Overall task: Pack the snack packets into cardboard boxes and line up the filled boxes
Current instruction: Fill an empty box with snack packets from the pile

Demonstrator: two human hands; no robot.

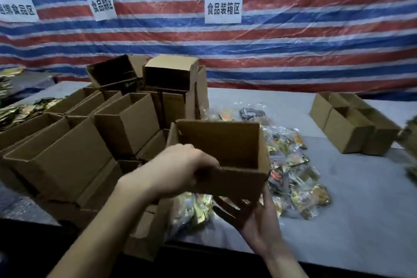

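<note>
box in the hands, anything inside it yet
No packets show inside the box, only bare inner wall. Its floor is hidden behind the near wall, which the left hand grips; the right hand holds it below.

Your box [221, 142] is plain brown, as are the stacked boxes [67, 160]. Behind them the tarp [316, 36] runs in red, blue and white stripes, with white signs [223, 8] lettered black. The packets [293, 178] show yellow, orange, gold and black on the grey table [349, 210].
</note>
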